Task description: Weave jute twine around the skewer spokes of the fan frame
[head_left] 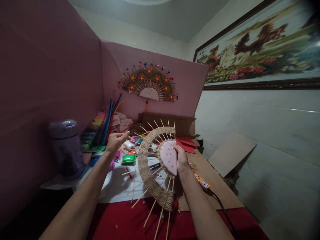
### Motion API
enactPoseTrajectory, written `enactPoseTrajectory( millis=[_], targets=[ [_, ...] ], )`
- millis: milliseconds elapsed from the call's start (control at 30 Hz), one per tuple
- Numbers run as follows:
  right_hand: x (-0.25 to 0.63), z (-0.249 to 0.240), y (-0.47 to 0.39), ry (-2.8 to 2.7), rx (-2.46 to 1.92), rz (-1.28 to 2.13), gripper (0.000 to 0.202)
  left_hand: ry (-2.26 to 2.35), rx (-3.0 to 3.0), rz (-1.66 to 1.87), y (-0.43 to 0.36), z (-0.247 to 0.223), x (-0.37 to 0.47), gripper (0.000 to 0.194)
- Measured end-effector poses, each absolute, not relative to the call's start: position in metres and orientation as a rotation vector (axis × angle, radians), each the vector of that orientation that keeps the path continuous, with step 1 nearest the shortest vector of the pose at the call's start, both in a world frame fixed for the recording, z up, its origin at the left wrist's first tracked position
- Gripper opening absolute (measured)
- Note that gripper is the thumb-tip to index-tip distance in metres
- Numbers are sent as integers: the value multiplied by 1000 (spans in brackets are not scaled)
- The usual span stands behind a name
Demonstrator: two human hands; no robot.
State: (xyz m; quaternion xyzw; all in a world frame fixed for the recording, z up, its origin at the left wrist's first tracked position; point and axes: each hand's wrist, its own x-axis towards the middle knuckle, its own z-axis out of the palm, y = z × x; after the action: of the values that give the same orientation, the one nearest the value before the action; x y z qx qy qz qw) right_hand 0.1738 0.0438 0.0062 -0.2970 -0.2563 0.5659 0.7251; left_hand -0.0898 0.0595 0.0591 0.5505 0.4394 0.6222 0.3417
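Observation:
My right hand grips a half-round fan frame by its straight inner edge, with the thumb on the white half-disc with red spots. A woven band of brown twine curves around the half-disc, and thin wooden sticks fan out through it. The frame is held on its side above the table, its curve facing left. To the left of the stick tips, my left hand is raised with thumb and fingers pinched together. Whatever is between those fingertips, if anything, is too small to make out.
A finished fan with flowers hangs on the pink panel. Left stands a purple flask near blue pipe cleaners. A green clay packet lies on white paper. A patterned corded tool rests on cardboard.

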Motion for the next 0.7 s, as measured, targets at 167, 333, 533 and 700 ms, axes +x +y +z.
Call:
enactPoseTrajectory(
  millis=[167, 333, 533, 700],
  targets=[
    [177, 3, 48, -551, -672, 1194, 14, 1217, 1566, 1641, 58, 62, -87, 33],
    [176, 5, 45, -529, -670, 1212, 11, 1188, 1626, 1542, 52, 64, -84, 40],
    [174, 6, 44, -519, -651, 1197, 12, 1114, 1500, 1439, 56, 57, -88, 54],
    [172, 8, 43, -523, -620, 1190, 14, 993, 1436, 1356, 62, 50, -93, 63]
  ],
)
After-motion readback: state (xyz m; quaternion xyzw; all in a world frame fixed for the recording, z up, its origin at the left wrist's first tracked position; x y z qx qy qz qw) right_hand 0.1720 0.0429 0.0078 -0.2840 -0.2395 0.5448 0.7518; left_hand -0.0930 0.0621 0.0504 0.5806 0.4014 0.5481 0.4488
